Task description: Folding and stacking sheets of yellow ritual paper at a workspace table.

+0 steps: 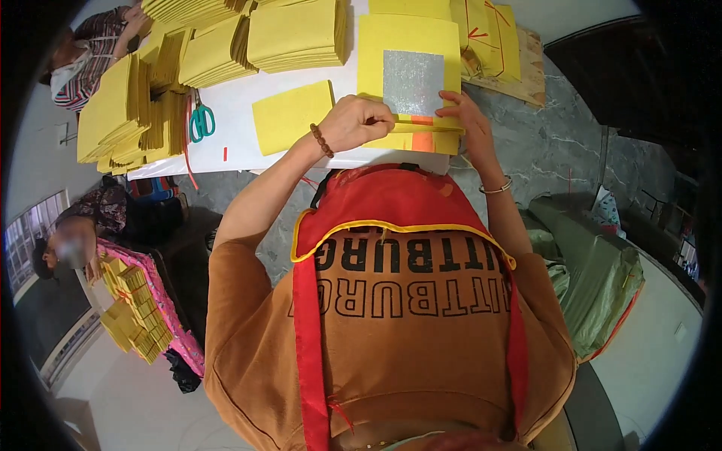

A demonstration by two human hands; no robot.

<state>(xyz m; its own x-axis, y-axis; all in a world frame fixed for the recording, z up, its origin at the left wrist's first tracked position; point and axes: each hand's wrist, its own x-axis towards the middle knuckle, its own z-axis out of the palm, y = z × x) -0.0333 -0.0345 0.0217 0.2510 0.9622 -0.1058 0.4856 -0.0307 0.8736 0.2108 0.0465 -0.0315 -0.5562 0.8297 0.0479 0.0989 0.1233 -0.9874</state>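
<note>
A yellow paper sheet point(371, 41) bearing a shiny silver square point(413, 81) lies in front of me at the table's near edge. Across its lower part runs a raised fold with an orange strip point(423, 141). My left hand point(359, 122), with a brown bead bracelet, is closed in a fist at the left end of this fold; its fingertips are hidden. At the other end, my right hand point(468, 120) grips the sheet's right edge, two fingers over the paper beside the silver square. Left of my left hand lies a separate yellow sheet point(289, 113).
Several yellow paper stacks point(293, 34) fill the far and left table. Green-handled scissors point(201, 122) lie beside them. Tied yellow bundles point(492, 45) rest on a wooden board point(532, 68). A person's striped sleeve point(101, 37) is far left; another person point(90, 210) is lower left.
</note>
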